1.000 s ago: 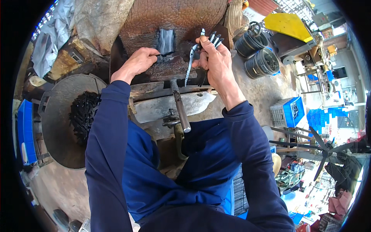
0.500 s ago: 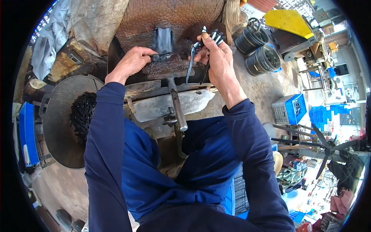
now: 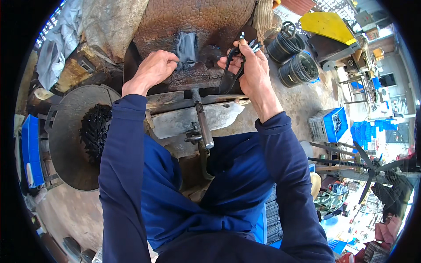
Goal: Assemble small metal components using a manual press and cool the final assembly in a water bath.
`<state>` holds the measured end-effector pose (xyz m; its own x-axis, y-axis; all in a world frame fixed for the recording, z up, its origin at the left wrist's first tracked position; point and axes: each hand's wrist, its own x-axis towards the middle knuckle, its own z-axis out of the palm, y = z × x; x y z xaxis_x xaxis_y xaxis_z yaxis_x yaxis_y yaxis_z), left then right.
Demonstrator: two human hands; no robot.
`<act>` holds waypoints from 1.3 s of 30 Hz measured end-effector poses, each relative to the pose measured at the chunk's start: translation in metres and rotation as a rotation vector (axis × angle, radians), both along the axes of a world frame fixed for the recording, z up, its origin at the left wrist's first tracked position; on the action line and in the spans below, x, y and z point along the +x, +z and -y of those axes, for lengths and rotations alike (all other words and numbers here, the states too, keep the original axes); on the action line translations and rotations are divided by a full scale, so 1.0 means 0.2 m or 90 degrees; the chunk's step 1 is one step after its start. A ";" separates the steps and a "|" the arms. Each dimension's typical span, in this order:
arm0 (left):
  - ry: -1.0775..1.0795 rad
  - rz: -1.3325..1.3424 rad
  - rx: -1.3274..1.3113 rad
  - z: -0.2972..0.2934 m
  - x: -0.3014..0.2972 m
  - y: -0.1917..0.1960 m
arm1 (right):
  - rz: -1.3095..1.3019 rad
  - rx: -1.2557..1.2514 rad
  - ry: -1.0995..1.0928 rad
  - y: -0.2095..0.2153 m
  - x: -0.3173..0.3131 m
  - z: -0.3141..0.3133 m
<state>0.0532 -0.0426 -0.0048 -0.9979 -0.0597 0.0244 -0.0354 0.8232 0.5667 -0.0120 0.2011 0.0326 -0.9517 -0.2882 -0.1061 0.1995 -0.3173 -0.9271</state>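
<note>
In front of me, a grey streaked wheel surface (image 3: pixel 187 46) shows through a slot in a brown, crusted housing (image 3: pixel 193 15). My left hand (image 3: pixel 154 70) is closed in a pinch at the slot's lower left edge. A dark metal piece (image 3: pixel 186 63) shows at its fingertips, against the wheel's lower end; most of it is hidden. To the right of the slot, my right hand (image 3: pixel 252 65) is closed round several black, curved metal pieces (image 3: pixel 229 66). Their bright, toothed ends stick up past the thumb, and long curved shanks hang below.
A round pan (image 3: pixel 66 144) with a heap of dark pieces (image 3: pixel 94 131) stands at my left. Below the housing, a metal bar (image 3: pixel 202 118) juts toward me over a grey slab (image 3: pixel 175 122). Black buckets (image 3: pixel 298 70), a crate (image 3: pixel 322 125) and a fan (image 3: pixel 372 168) are at right.
My right hand has shifted slightly right, and the pieces in it have turned and bunched together. My left hand stays at the slot, a little lower on its wrist side.
</note>
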 end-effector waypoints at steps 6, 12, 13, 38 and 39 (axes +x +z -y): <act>0.016 0.029 0.046 0.03 0.00 0.01 | 0.018 -0.018 0.006 0.00 0.01 0.00; 0.030 0.038 0.048 0.05 0.01 -0.01 | 0.014 -0.021 0.010 0.00 0.01 -0.02; 0.029 0.039 0.048 0.05 0.01 -0.01 | 0.014 -0.022 0.013 0.00 0.01 -0.03; -0.025 0.033 0.018 0.04 -0.03 -0.03 | 0.006 0.021 0.061 -0.04 -0.01 -0.05; -0.035 0.038 0.004 0.05 -0.03 -0.03 | 0.004 0.021 0.064 -0.04 -0.01 -0.05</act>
